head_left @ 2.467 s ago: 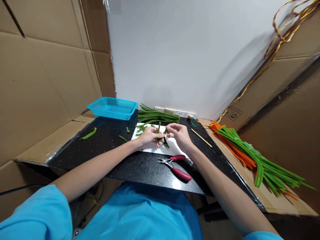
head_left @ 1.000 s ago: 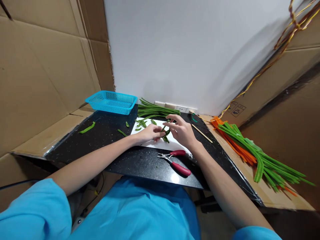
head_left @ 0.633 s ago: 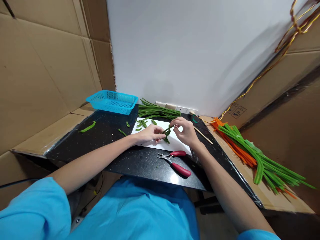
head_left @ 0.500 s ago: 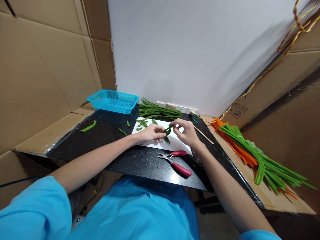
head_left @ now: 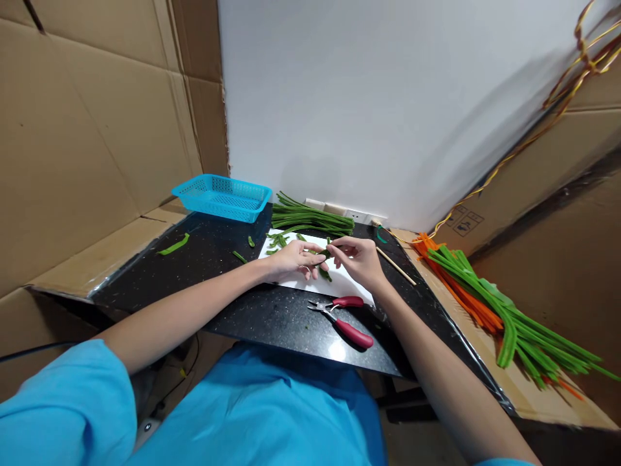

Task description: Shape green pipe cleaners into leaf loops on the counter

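Over the paper (head_left: 345, 285), the left hand (head_left: 294, 257) and right hand (head_left: 359, 260), both nearly closed, pinch a green strip (head_left: 325, 254) between them, with pliers (head_left: 345, 328) before the paper and a green bundle (head_left: 313, 217) behind it.

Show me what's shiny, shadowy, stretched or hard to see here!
Head view: white glare on the black table, below the red-handled pliers; head view: soft shadows on the white wall; head view: the left sleeve looks stretched near the edge; head view: the green piece between the fingers is too small to see well.
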`<move>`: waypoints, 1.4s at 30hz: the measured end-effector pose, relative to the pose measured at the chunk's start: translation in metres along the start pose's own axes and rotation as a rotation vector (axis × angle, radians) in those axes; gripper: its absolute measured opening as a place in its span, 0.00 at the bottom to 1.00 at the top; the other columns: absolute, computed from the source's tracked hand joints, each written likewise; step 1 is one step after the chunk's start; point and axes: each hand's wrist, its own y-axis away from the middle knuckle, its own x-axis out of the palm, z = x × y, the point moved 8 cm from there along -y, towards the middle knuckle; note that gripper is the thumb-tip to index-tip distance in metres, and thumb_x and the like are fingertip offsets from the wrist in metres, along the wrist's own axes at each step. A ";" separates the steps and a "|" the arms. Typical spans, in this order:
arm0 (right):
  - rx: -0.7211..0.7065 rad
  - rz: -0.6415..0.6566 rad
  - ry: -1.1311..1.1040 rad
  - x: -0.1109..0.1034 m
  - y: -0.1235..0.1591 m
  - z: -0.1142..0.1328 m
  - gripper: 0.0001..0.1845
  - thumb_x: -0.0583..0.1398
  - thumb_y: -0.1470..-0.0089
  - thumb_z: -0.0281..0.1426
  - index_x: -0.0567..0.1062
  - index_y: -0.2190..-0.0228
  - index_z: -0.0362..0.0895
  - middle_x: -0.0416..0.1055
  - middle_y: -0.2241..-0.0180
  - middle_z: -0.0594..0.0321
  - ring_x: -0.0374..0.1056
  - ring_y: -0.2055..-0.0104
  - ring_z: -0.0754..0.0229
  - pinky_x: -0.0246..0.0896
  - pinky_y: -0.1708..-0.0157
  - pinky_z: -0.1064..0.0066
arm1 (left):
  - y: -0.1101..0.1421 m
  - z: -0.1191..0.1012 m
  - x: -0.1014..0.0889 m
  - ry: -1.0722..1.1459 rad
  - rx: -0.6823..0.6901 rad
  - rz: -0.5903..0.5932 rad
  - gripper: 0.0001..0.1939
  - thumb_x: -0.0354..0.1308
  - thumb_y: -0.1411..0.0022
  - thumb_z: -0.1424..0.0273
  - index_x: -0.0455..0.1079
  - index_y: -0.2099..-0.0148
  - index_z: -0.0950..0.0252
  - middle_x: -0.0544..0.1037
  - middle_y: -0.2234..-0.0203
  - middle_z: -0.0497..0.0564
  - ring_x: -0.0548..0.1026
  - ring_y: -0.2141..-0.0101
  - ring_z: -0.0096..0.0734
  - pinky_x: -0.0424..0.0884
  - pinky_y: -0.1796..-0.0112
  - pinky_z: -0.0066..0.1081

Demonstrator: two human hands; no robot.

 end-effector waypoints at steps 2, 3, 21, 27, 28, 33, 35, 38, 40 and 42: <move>0.045 0.037 -0.068 0.004 0.000 -0.004 0.21 0.68 0.43 0.49 0.82 0.70 0.42 0.75 0.79 0.61 0.70 0.81 0.60 0.65 0.81 0.70 | 0.000 0.001 0.001 -0.059 -0.006 -0.002 0.28 0.74 0.42 0.55 0.74 0.50 0.72 0.85 0.64 0.61 0.80 0.76 0.30 0.72 0.77 0.26; 0.063 0.045 -0.097 0.005 -0.001 -0.006 0.22 0.69 0.44 0.49 0.82 0.70 0.41 0.75 0.80 0.61 0.70 0.82 0.61 0.64 0.82 0.71 | -0.001 0.001 0.001 -0.078 -0.003 -0.004 0.27 0.73 0.41 0.54 0.74 0.51 0.71 0.85 0.65 0.61 0.80 0.77 0.30 0.71 0.79 0.26; -0.041 -0.023 0.014 0.003 0.000 -0.002 0.22 0.67 0.42 0.51 0.83 0.67 0.43 0.78 0.73 0.59 0.72 0.77 0.60 0.70 0.78 0.70 | -0.002 0.001 -0.008 0.039 0.016 -0.154 0.17 0.68 0.33 0.63 0.69 0.52 0.70 0.85 0.68 0.57 0.78 0.81 0.29 0.68 0.84 0.23; -0.062 -0.066 0.057 0.005 0.000 -0.001 0.17 0.67 0.40 0.46 0.82 0.66 0.44 0.79 0.74 0.60 0.74 0.77 0.59 0.71 0.76 0.69 | -0.003 0.001 -0.007 0.058 0.029 -0.127 0.17 0.66 0.32 0.64 0.68 0.49 0.69 0.83 0.69 0.55 0.80 0.80 0.31 0.70 0.84 0.24; -0.052 -0.064 0.042 0.005 -0.001 -0.002 0.17 0.67 0.40 0.45 0.82 0.67 0.43 0.78 0.76 0.61 0.74 0.78 0.59 0.70 0.76 0.69 | -0.003 0.001 -0.007 0.058 0.036 -0.122 0.18 0.67 0.32 0.63 0.68 0.49 0.69 0.83 0.68 0.55 0.80 0.80 0.31 0.70 0.84 0.24; -0.046 -0.086 0.042 0.006 -0.001 -0.002 0.18 0.67 0.39 0.46 0.81 0.68 0.43 0.78 0.76 0.60 0.73 0.78 0.59 0.70 0.77 0.69 | -0.002 -0.002 -0.005 0.058 0.066 -0.096 0.20 0.68 0.35 0.59 0.68 0.52 0.68 0.84 0.66 0.57 0.81 0.78 0.31 0.71 0.82 0.24; -0.080 -0.103 0.092 0.005 0.000 0.002 0.17 0.66 0.39 0.45 0.82 0.68 0.44 0.80 0.73 0.59 0.74 0.76 0.58 0.71 0.75 0.69 | -0.001 -0.003 -0.003 0.071 0.066 -0.083 0.19 0.68 0.34 0.59 0.67 0.53 0.67 0.84 0.66 0.58 0.81 0.78 0.32 0.71 0.82 0.24; -0.133 -0.111 0.140 0.005 0.002 0.010 0.13 0.65 0.37 0.41 0.83 0.66 0.44 0.82 0.69 0.58 0.76 0.73 0.58 0.74 0.71 0.68 | 0.000 -0.006 -0.003 0.086 0.061 -0.097 0.16 0.66 0.33 0.62 0.66 0.54 0.67 0.84 0.67 0.57 0.81 0.79 0.33 0.70 0.82 0.24; -0.161 -0.103 0.148 0.006 0.002 0.013 0.10 0.65 0.37 0.38 0.84 0.64 0.45 0.83 0.67 0.58 0.78 0.71 0.57 0.76 0.69 0.68 | 0.000 -0.007 -0.005 0.087 0.054 -0.125 0.14 0.65 0.32 0.64 0.66 0.54 0.66 0.84 0.68 0.57 0.81 0.79 0.33 0.70 0.83 0.24; -0.197 -0.094 0.160 0.006 0.003 0.016 0.08 0.64 0.38 0.34 0.84 0.62 0.45 0.84 0.65 0.58 0.79 0.70 0.57 0.77 0.68 0.68 | 0.000 -0.007 -0.008 0.087 0.047 -0.158 0.12 0.64 0.32 0.66 0.66 0.55 0.66 0.85 0.68 0.58 0.81 0.80 0.34 0.69 0.83 0.24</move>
